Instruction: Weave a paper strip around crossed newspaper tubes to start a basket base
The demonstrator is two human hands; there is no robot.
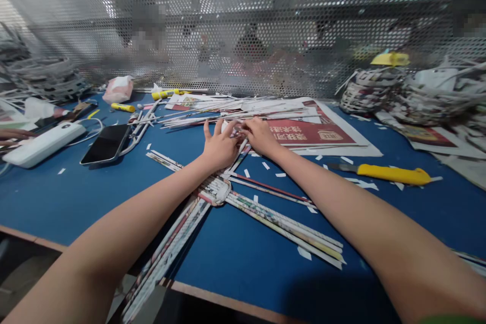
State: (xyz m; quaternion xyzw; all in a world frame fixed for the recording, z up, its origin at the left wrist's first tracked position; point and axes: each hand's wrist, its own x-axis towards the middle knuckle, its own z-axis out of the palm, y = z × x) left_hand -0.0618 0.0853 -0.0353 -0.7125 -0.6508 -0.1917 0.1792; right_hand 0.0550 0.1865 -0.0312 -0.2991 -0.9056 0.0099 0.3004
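On the blue table lies a cross of rolled newspaper tubes, several in each arm, bound at the middle by a woven paper strip. My left hand and my right hand meet just beyond this middle, fingertips close together. Between them the fingers pinch the upper part of a paper tube rising from the cross. The exact grip is partly hidden by the fingers. Two loose tubes lie beside the cross, under my right forearm.
A yellow utility knife lies right, among paper scraps. Newspaper and loose tubes lie behind my hands. A phone and white power strip are left, near another person's hand. Woven baskets stand by the perforated screen.
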